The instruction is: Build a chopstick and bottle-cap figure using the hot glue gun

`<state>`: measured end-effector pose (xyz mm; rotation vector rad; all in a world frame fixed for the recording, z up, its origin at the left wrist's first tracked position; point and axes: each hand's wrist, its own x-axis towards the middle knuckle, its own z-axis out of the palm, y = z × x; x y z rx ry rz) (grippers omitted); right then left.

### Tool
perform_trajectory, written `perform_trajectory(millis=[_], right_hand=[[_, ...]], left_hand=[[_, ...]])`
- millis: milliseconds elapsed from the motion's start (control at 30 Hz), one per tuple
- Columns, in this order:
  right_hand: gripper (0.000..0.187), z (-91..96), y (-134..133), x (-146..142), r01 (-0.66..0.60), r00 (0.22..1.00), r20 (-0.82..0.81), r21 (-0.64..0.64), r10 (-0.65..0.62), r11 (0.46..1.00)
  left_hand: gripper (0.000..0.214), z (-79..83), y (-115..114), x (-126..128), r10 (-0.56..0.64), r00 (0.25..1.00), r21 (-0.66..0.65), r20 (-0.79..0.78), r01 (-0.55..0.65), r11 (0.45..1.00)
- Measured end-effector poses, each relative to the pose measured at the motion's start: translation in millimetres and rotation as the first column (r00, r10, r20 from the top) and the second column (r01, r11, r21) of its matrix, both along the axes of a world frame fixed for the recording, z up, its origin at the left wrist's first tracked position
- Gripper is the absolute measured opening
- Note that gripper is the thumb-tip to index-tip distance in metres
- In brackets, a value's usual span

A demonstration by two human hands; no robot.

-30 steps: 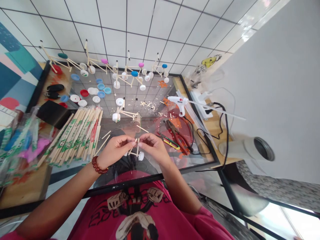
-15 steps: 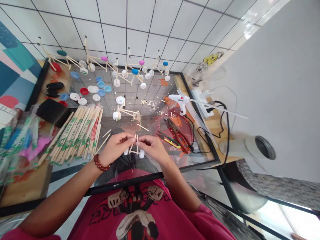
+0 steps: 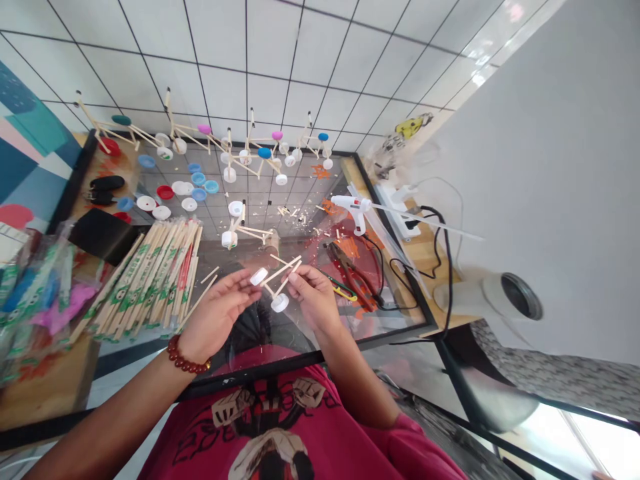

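In the head view, my right hand (image 3: 316, 297) pinches the meeting ends of a small wooden stick frame (image 3: 283, 275), thumb on top. The frame is made of thin sticks joined in a narrow V with a crosspiece. White bottle caps sit at the crosspiece's ends like wheels: one cap (image 3: 259, 277) by my left fingertips, another cap (image 3: 279, 303) lower down. My left hand (image 3: 220, 310) is beside the upper cap, fingers apart, with its fingertips at the cap's edge; I cannot tell how firmly they touch. A loose stick (image 3: 281, 259) lies just beyond the frame.
Beyond my hands stands another stick-and-cap piece (image 3: 243, 230). Several similar models with coloured seats line the far edge, near loose caps (image 3: 199, 179). Wrapped chopsticks (image 3: 150, 277) lie left. Rightward are a glue gun (image 3: 354, 210), pliers (image 3: 350, 273), a yellow cutter (image 3: 345, 292) and cables.
The stick frame has turned, its capped end swinging up and left. My left hand has shifted from the sticks to beside a cap, its fingers spreading; my right hand keeps hold.
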<state>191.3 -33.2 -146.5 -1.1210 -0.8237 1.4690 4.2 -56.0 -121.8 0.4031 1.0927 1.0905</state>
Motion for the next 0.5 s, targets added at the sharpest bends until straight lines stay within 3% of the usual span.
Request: perform_trajectory(millis=[67, 133, 333, 500], right_hand=[[0.040, 0.6, 0, -2, 0.009, 1.000, -0.011, 0.006, -0.009, 1.000], [0.039, 1.2, -1, -4, 0.000, 1.000, -0.006, 0.007, 0.000, 1.000], [0.038, 0.3, -5, -7, -0.028, 0.999, -0.023, 0.029, 0.029, 0.999], [0.036, -2.3, -5, -6, -0.008, 0.997, -0.077, 0.012, 0.009, 1.000]], left_hand=[[0.032, 0.0, -6, 4, -0.141, 0.990, 0.024, -0.032, 0.142, 0.990], [0.027, -2.1, -10, 9, -0.208, 0.973, 0.064, -0.105, 0.215, 0.974], [0.031, -7.7, -9, 11, -0.215, 0.944, 0.086, -0.252, 0.243, 0.966], [0.033, -5.0, -7, 11, -0.168, 0.974, 0.126, -0.150, 0.187, 0.974]])
